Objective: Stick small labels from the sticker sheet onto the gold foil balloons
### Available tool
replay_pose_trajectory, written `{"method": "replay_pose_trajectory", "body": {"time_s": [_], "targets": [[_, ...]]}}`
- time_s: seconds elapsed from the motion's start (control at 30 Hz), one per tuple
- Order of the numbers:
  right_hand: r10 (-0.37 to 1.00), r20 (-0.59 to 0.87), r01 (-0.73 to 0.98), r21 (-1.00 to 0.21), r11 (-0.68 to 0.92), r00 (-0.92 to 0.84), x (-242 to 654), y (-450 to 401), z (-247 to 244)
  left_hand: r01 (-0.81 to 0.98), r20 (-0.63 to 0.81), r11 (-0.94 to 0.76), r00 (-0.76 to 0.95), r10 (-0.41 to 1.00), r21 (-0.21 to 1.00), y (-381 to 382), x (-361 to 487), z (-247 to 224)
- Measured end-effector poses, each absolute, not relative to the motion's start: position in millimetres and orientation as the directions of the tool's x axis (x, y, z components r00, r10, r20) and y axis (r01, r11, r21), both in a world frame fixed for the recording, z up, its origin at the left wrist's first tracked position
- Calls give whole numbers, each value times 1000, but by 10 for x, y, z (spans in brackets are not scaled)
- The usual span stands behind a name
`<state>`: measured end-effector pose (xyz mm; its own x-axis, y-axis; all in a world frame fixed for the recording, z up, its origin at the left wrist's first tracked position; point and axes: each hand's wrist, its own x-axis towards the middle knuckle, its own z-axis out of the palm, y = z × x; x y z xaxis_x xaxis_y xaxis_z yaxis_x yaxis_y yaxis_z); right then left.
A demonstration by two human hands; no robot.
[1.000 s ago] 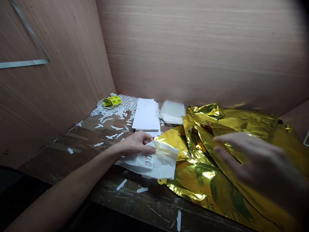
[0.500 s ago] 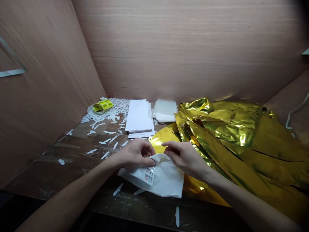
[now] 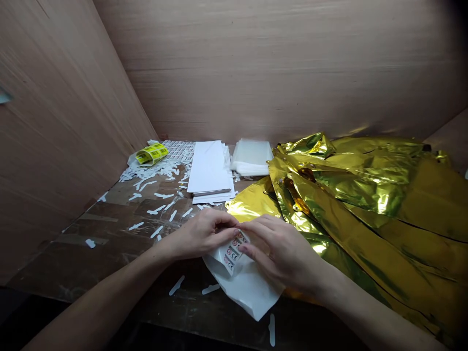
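A white, thin sheet or flat bag (image 3: 252,287) hangs tilted under both hands, its lower corner pointing toward me. Over it lies a small strip of stickers (image 3: 231,256) printed with CE marks and red prohibition signs. My left hand (image 3: 204,234) pinches the strip's upper end between thumb and fingers. Closed over the upper right of the white sheet, my right hand (image 3: 278,248) has its thumb at the strip's edge, and its fingertips meet the left ones. What lies between the fingertips is hidden.
Gold foil pieces (image 3: 351,195) cover the right side of the table (image 3: 120,263). Behind the hands lie white cards (image 3: 208,168) and a stack of clear bags (image 3: 252,156). Yellow labels (image 3: 151,154) and scattered white tabs (image 3: 157,209) are at left. Wooden panels (image 3: 256,63) enclose the table.
My hands have come together, the right one moving over the sticker strip. The white sheet has turned, its lower corner now pointing down, and more of the strip's printing shows.
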<state>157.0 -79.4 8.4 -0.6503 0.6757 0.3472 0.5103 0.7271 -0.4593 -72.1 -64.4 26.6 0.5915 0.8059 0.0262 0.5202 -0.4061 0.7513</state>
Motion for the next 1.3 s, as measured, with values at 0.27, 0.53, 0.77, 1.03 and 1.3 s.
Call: {"method": "replay_pose_trajectory", "body": {"time_s": [0.27,0.53,0.77,1.03,1.3], "targets": [[840,197,437,-781,446,-506,1565,-779,122,517,22,-376,566,824,769,-680,-721,244],[858,199,515,-727,453,-474,1555,-766,4,492,44,-354,536,843,796,-681,-659,187],[847,267,562,-651,510,-459,1534,-765,-93,488,63,-390,560,826,781,-700,-635,169],[830,303,606,-574,551,-469,1521,-778,-181,464,78,-416,589,805,782,-709,-615,158],[764,453,618,-454,641,-460,1510,-781,-217,459,7,-283,516,856,842,-729,-576,104]]}}
